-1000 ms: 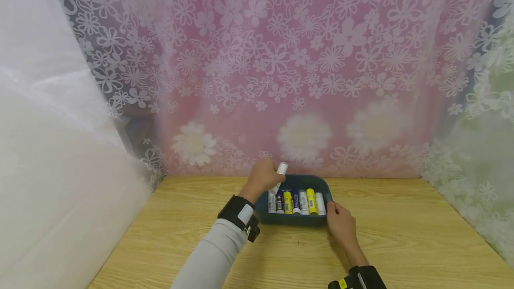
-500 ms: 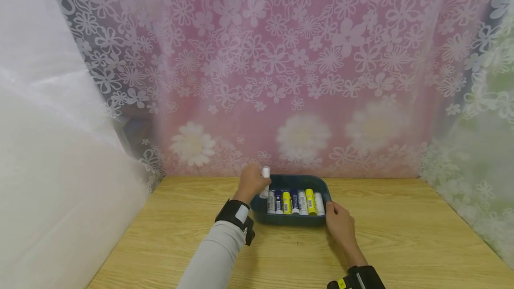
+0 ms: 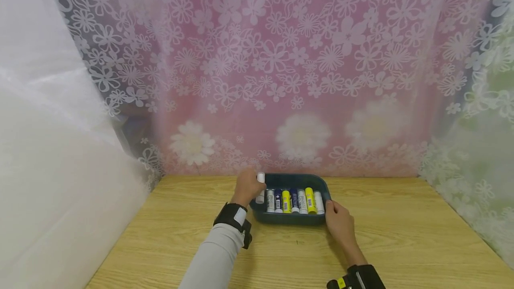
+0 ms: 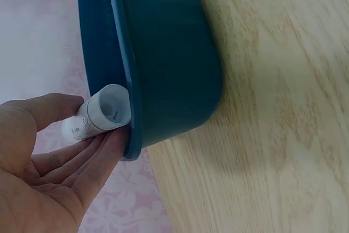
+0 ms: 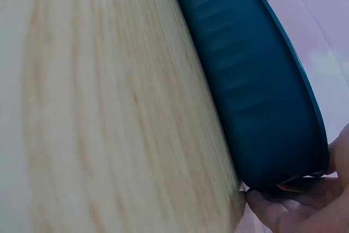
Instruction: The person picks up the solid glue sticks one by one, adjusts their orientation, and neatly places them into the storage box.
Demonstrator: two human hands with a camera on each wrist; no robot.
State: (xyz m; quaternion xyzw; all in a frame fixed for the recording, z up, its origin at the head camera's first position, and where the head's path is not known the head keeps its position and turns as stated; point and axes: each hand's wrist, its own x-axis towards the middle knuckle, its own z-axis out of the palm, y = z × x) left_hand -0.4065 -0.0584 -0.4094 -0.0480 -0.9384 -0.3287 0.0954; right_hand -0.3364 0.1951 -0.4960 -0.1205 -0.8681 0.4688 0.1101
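Note:
My left hand (image 3: 246,187) pinches a white glue stick (image 3: 260,182) between thumb and fingers, at the left end of a dark teal plastic bin (image 3: 289,219). In the left wrist view, the hollow end of that glue stick (image 4: 101,113) faces the camera, beside the bin's rim (image 4: 131,75). Several more glue sticks, white, yellow and dark blue, lie side by side in the bin, such as a yellow glue stick (image 3: 310,200). At the bin's right end my right hand (image 3: 340,223) grips the wall; the right wrist view shows its fingers (image 5: 267,208) around the bin's corner.
The bin stands on a wood-grain table (image 3: 297,253). A pink flowered curtain (image 3: 241,79) hangs right behind the table's back edge, and a white sheet (image 3: 68,146) slopes along the left side.
My left hand has moved left and lower with the glue stick, from above the row to the bin's left end. The glue stick has turned more upright. My right hand stays on the bin.

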